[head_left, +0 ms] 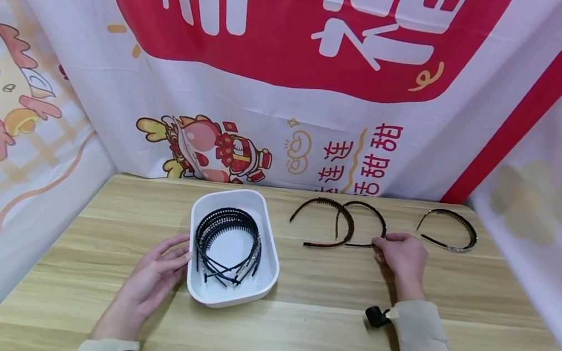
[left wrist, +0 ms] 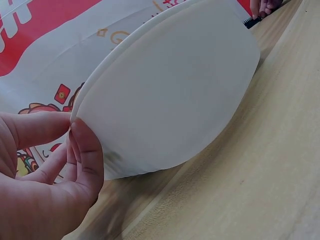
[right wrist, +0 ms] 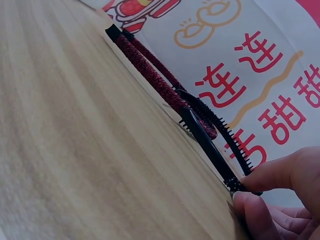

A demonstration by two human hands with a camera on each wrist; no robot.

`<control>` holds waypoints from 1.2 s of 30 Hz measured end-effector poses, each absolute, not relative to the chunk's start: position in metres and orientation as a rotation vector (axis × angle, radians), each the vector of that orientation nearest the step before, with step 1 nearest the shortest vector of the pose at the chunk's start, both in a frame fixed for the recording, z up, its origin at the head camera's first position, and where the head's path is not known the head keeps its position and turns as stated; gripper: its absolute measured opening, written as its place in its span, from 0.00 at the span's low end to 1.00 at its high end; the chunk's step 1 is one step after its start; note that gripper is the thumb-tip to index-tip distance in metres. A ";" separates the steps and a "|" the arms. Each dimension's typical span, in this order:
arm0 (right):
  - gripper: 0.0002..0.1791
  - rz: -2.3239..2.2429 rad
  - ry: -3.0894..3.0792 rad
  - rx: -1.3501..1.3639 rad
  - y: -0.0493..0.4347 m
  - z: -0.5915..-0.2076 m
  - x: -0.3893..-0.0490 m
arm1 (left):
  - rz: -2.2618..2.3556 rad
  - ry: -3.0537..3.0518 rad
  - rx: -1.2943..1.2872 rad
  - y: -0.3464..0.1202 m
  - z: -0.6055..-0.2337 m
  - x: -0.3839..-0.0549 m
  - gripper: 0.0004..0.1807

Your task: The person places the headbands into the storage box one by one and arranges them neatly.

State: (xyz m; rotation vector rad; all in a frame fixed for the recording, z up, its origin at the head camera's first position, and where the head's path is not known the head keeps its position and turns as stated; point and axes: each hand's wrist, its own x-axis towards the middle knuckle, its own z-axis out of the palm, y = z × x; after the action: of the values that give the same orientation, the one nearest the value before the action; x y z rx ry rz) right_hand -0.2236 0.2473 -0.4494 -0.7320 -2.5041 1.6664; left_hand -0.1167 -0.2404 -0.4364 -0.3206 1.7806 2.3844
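My left hand (head_left: 153, 281) is at the left side of a white plastic tub (head_left: 272, 261); the left wrist view shows its thumb and fingers pinching the rim. Several dark headbands (head_left: 229, 215), mostly black, lie stacked inside the tub. To the right, my right hand (head_left: 402, 258) pinches a thin black toothed headband (head_left: 385, 225) at its curved side. That band crosses a dark red headband (head_left: 352, 226), which looks glittery in the right wrist view (right wrist: 150, 72). Whether the black band is lifted off the table is hard to tell.
Another black headband (head_left: 473, 237) with a shiny, light-coloured section lies at the far right of the wooden table (head_left: 307, 339). A printed red and white cloth (head_left: 287, 103) hangs along the back edge, with more printed cloth at both sides.
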 end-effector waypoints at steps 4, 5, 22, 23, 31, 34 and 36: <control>0.25 1.738 -2.470 -0.752 0.248 -0.450 -0.224 | 2.380 1.777 -0.322 -0.241 -0.437 -0.116 0.22; 0.25 1.756 -2.460 -0.755 0.249 -0.450 -0.224 | 2.380 1.776 -0.321 -0.241 -0.437 -0.116 0.22; 0.23 1.826 -2.380 -0.810 0.250 -0.450 -0.223 | 2.384 1.769 -0.295 -0.242 -0.438 -0.117 0.23; 0.23 1.821 -2.379 -0.807 0.250 -0.450 -0.223 | 2.382 1.770 -0.296 -0.242 -0.438 -0.117 0.23; 0.22 1.698 -2.425 -0.760 0.248 -0.453 -0.221 | 2.380 1.770 -0.288 -0.242 -0.439 -0.117 0.23; 0.22 1.674 -2.430 -0.750 0.247 -0.453 -0.220 | 2.380 1.769 -0.289 -0.242 -0.439 -0.117 0.22; 0.21 1.674 -2.429 -0.744 0.246 -0.452 -0.220 | 2.379 1.771 -0.294 -0.242 -0.439 -0.117 0.22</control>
State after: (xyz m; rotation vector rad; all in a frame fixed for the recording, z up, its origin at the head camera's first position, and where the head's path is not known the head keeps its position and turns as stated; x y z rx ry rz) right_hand -0.2200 0.2464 -0.4522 -0.7444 -2.4285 1.6741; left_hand -0.1169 -0.2425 -0.4386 -0.2936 1.7706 2.3789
